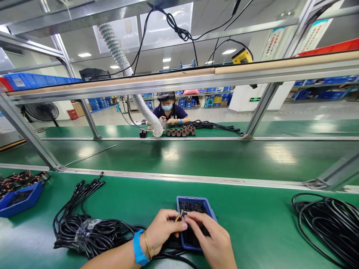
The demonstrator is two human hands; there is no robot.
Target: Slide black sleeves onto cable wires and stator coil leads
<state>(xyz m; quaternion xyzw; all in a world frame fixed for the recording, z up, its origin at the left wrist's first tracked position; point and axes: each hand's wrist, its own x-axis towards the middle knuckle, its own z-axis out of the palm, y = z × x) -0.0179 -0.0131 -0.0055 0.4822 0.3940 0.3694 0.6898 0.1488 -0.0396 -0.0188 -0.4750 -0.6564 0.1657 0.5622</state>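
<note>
Right at the centre, the yellow and black wire ends (pixel 180 216) are up between the two hands, just above the near part of a blue bin (pixel 212 214). The left hand (pixel 164 228) has them pinched, thumb against curled fingers. In comes the right hand (pixel 211 232) from the other side, thumb and forefinger nearly together at the tips of the wires; whatever tiny dark piece sits there is too small to make out. A light-blue wristband (pixel 139 248) and a gold-coloured bangle (pixel 147 244) circle the left wrist.

Beneath the hands, short black pieces (pixel 192 206) fill the bin. Out to the left lies a big bundle of black cables (pixel 112 228), bound with clear wrap (pixel 85 231), connector ends fanned away on the green tabletop (pixel 252 209). Farther left, a second blue bin (pixel 33 200) holds dark pieces, with copper-wound cores (pixel 21 178) just behind. Over on the far right, a loose coil of black cable (pixel 328 224).

Across the frame, a masked person (pixel 171 112) sits behind more copper-wound cores (pixel 181 131), near a silver flexible duct (pixel 144 108).
</note>
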